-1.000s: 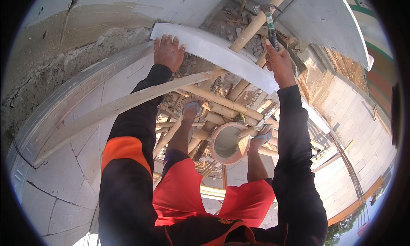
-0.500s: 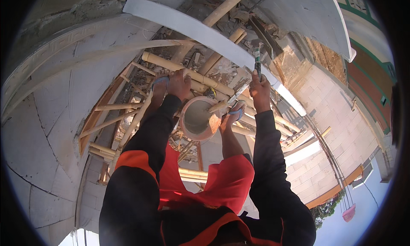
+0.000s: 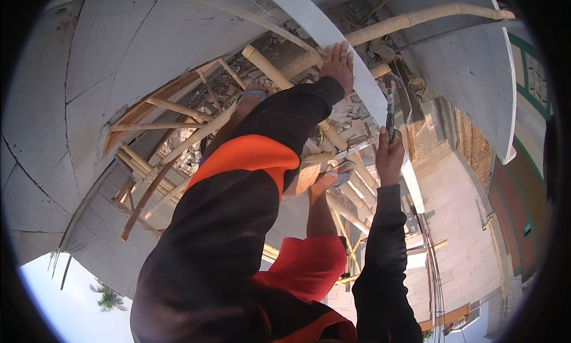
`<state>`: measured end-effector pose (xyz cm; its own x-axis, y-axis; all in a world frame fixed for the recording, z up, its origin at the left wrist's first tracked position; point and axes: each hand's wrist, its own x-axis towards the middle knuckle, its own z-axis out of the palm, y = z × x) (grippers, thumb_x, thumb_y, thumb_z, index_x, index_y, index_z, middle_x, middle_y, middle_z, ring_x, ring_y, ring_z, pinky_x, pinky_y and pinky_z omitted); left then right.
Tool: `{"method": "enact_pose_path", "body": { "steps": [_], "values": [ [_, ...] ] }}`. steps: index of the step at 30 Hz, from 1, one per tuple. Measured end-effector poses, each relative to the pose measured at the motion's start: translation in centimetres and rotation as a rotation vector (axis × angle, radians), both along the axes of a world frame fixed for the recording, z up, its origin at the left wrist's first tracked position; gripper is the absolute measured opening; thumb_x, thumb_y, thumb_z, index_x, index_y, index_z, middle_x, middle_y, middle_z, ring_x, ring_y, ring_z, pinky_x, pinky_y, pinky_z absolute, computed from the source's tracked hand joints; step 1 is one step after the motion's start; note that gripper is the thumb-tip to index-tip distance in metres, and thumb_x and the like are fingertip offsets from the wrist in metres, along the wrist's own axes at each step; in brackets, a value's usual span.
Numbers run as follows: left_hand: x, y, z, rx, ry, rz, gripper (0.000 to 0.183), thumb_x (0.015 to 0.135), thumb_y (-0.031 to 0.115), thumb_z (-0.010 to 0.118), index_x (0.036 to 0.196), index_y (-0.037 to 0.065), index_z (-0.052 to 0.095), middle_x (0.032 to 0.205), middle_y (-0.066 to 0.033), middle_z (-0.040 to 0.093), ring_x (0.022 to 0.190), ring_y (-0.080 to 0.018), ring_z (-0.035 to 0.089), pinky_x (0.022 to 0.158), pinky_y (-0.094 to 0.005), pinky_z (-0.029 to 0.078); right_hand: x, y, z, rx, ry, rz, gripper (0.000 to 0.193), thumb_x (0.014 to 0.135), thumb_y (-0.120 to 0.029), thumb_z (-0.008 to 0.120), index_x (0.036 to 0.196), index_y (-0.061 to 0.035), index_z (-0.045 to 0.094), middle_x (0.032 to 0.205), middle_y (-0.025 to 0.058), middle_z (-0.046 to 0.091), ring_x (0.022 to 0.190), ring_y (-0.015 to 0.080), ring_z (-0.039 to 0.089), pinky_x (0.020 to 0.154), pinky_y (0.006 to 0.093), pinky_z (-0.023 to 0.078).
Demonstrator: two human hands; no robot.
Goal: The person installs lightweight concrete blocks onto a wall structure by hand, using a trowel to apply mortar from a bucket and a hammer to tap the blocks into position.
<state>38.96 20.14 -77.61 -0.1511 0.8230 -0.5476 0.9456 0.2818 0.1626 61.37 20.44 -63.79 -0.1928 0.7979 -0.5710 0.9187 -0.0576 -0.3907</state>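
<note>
My left hand (image 3: 338, 69) reaches forward with its fingers straight, lying against a long white strip (image 3: 315, 23) that runs diagonally ahead of me. In my right hand (image 3: 389, 160) is a hammer-like tool (image 3: 390, 112) with a green and black handle, held upright beside the strip; its far end is too small to make out well. Below my left sleeve shows part of a reddish bucket (image 3: 303, 177), most of it hidden. Next to it lies a trowel (image 3: 355, 148) with a wooden handle.
Bamboo poles (image 3: 262, 63) form scaffolding under my sandalled feet (image 3: 339, 175), with gaps between them. Another pole (image 3: 410, 22) crosses ahead. Rubble lies below. Grey panel walls (image 3: 107, 63) rise at left, a pale block wall (image 3: 458, 206) at right.
My left hand has left the bamboo pole near the bucket and moved forward and right onto the white strip. The view has shifted; my right hand still grips the tool, and my left sleeve now covers the bucket.
</note>
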Motion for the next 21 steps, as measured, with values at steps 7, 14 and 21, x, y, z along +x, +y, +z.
{"method": "enact_pose_path", "body": {
  "steps": [7, 14, 21],
  "values": [
    [-1.0, -4.9, 1.0, 0.403, -0.211, 0.045, 0.048, 0.098, 0.026, 0.058, 0.137, 0.0, 0.057, 0.145, -0.0277, 0.053, 0.138, -0.0404, 0.05, 0.116, -0.0498, 0.037, -4.5, 3.6, -2.3, 0.102, 0.133, 0.16, 0.038, 0.107, -0.031, 0.057, 0.108, 0.0068, 0.061, 0.085, 0.0237, 0.064, 0.076, 0.0348, 0.061, 0.073, 0.0437, 0.049],
    [-8.5, -11.3, -7.5, 0.349, -0.548, 1.125, 0.043, 0.094, 0.029, 0.062, 0.123, -0.002, 0.065, 0.102, -0.0287, 0.071, 0.097, -0.0454, 0.069, 0.082, -0.0507, 0.056, -11.1, 6.7, -6.4, 0.248, 0.322, 0.426, 0.046, 0.105, -0.037, 0.06, 0.106, 0.0092, 0.061, 0.073, 0.0255, 0.065, 0.073, 0.0458, 0.067, 0.066, 0.0483, 0.051],
    [-13.9, -2.4, -17.4, 0.71, -0.762, 1.191, 0.061, 0.093, 0.044, 0.065, 0.133, -0.001, 0.059, 0.109, -0.0244, 0.07, 0.102, -0.0396, 0.068, 0.087, -0.0479, 0.054, -15.1, 7.2, -9.5, 0.394, 0.257, 0.599, 0.049, 0.102, -0.038, 0.061, 0.113, 0.009, 0.062, 0.068, 0.0261, 0.066, 0.067, 0.0456, 0.068, 0.063, 0.0495, 0.055]
  ]
}}
